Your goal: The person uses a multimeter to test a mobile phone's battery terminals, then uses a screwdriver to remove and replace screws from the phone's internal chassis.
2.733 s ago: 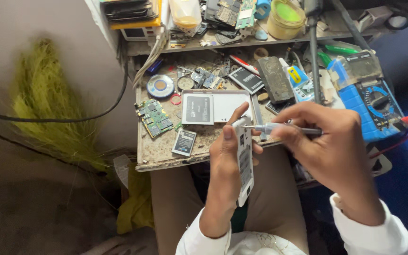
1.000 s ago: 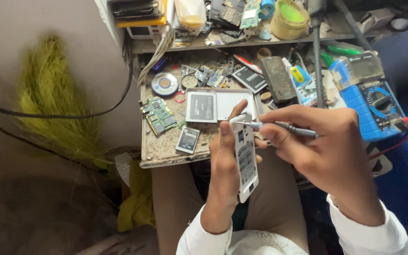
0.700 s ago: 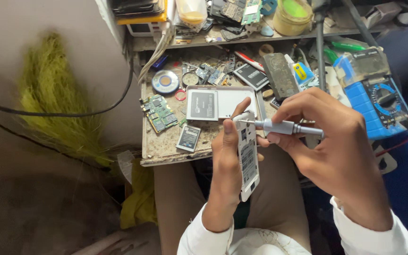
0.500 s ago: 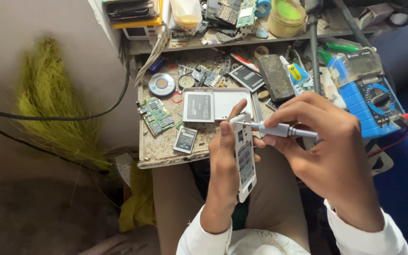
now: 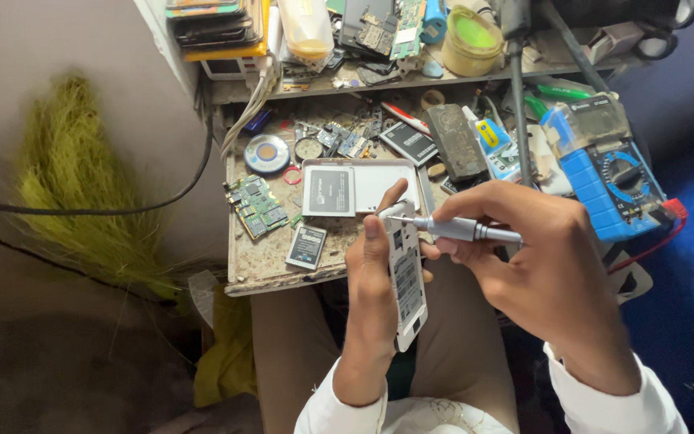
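Silver screwdriver [image 5: 463, 231] lies crosswise, tip leftward onto the upright opened phone [image 5: 406, 277]; right hand [image 5: 536, 269] pinches it, left hand [image 5: 371, 273] clasps the phone.

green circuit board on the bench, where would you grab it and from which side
Pinch the green circuit board across its two long edges, coming from above. It lies flat and slightly tilted on the worktop, with components on its face, so the bare edges suit the fingers best. Its left side looks free.

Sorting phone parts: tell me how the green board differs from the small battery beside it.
The green board is a bare circuit board studded with components; the small battery is a flat, dark, labelled slab. The board is larger and lies farther left. Both lie flat on the bench, untouched by the left hand or right hand.
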